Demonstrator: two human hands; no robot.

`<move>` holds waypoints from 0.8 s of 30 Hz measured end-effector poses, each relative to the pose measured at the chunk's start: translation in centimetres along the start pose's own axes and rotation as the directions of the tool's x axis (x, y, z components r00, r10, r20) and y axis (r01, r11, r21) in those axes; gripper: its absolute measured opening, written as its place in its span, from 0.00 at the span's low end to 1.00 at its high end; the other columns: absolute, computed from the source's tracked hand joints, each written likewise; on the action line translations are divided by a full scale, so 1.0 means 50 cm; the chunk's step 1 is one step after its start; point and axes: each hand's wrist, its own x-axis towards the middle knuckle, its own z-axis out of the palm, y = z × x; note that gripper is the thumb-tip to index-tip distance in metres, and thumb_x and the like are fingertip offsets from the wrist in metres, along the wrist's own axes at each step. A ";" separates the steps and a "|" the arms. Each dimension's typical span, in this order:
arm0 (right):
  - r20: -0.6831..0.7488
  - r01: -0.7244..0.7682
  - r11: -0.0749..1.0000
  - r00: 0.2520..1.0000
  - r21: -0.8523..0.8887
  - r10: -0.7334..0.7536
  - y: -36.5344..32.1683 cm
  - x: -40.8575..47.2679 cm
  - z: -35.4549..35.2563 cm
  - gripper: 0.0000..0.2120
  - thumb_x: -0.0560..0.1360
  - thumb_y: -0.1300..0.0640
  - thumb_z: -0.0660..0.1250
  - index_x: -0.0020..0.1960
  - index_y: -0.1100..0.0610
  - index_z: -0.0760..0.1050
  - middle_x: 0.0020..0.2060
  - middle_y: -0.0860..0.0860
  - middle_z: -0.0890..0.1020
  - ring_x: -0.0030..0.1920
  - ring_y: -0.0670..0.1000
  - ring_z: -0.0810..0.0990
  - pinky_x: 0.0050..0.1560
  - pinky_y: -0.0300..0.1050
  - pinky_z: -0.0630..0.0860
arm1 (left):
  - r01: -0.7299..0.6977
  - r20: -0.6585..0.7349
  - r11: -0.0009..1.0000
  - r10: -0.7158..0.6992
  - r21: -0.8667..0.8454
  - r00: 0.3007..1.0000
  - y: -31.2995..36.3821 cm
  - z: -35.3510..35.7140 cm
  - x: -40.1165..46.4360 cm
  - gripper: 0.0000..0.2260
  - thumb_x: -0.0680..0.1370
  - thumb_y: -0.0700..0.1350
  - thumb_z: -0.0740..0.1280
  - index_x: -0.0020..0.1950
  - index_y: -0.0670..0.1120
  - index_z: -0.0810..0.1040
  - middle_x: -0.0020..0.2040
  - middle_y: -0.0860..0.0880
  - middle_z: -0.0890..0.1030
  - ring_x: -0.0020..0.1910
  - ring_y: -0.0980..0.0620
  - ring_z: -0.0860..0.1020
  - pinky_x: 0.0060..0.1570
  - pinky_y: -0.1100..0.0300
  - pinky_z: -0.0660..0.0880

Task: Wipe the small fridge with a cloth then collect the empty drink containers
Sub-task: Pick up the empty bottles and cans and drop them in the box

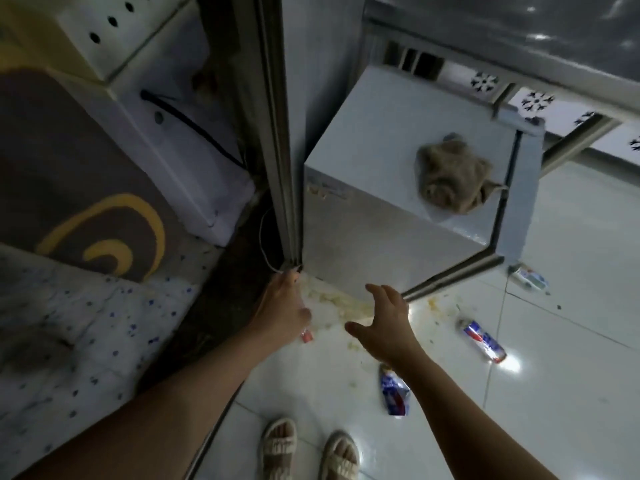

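The cloth [453, 176] lies bunched on top of the small fridge [398, 188], so I judge the wiping is behind me or set aside and I'm now on the collecting — both my arms reach down toward the floor at the fridge's foot. My left hand [285, 306] is low by the corner of the door frame [277, 133]; a small red-and-white container [307, 336] peeks out from under it, though whether my fingers are actually closed around it I cannot tell. My right hand [386, 323] is empty, fingers spread wide, hovering above the tiles. The rest of the empties are scattered on the floor: a crumpled blue pouch [394, 394] just beside my right forearm, a can [483, 341] further right, and another can [530, 277] near the fridge's far corner. The next move, as I see it, calls for swinging my right hand back to the pouch, then out to the cans. In the way — yellowish crumbs and spill [339, 303] along the fridge's base, a thin cable [265, 251] by the frame, and my own sandalled feet [308, 448].
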 end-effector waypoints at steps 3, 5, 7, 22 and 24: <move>0.050 0.002 1.000 0.999 0.006 -0.002 0.030 0.015 0.085 0.37 0.71 0.49 0.71 0.74 0.54 0.57 0.73 0.53 0.58 0.73 0.56 0.53 0.71 0.50 0.58 | 0.078 0.005 0.997 -0.078 -0.023 0.997 -0.073 0.060 0.008 0.24 0.72 0.41 0.69 0.67 0.43 0.66 0.64 0.44 0.70 0.62 0.47 0.70 0.56 0.63 0.65; 0.070 -0.001 1.000 0.998 0.023 -0.001 0.054 0.030 0.140 0.37 0.70 0.51 0.71 0.74 0.54 0.57 0.73 0.54 0.59 0.73 0.56 0.54 0.70 0.49 0.58 | 0.125 0.019 0.992 -0.124 -0.012 0.992 -0.123 0.113 0.019 0.27 0.73 0.44 0.69 0.69 0.44 0.63 0.65 0.44 0.70 0.64 0.46 0.70 0.60 0.58 0.68; 0.091 0.001 0.999 0.996 0.032 -0.004 0.083 0.055 0.196 0.37 0.70 0.52 0.72 0.74 0.55 0.58 0.73 0.55 0.60 0.73 0.56 0.55 0.70 0.50 0.58 | 0.191 0.033 0.980 -0.189 -0.047 0.981 -0.175 0.175 0.036 0.29 0.75 0.47 0.68 0.72 0.45 0.59 0.67 0.43 0.70 0.65 0.44 0.71 0.60 0.55 0.69; 0.143 -0.047 0.999 0.989 -0.016 0.048 0.426 0.275 0.582 0.41 0.71 0.53 0.71 0.76 0.55 0.51 0.73 0.54 0.60 0.72 0.56 0.56 0.68 0.50 0.61 | 0.266 0.014 0.959 -0.266 -0.101 0.964 -0.499 0.625 0.330 0.38 0.71 0.56 0.70 0.75 0.47 0.54 0.69 0.45 0.69 0.66 0.45 0.70 0.63 0.48 0.70; 0.140 -0.052 0.999 0.989 -0.012 0.054 0.462 0.303 0.626 0.41 0.72 0.53 0.71 0.76 0.55 0.50 0.73 0.53 0.59 0.72 0.56 0.55 0.69 0.50 0.61 | 0.273 0.004 0.954 -0.274 -0.124 0.962 -0.533 0.672 0.374 0.40 0.71 0.55 0.70 0.75 0.48 0.52 0.68 0.44 0.69 0.65 0.44 0.71 0.63 0.47 0.70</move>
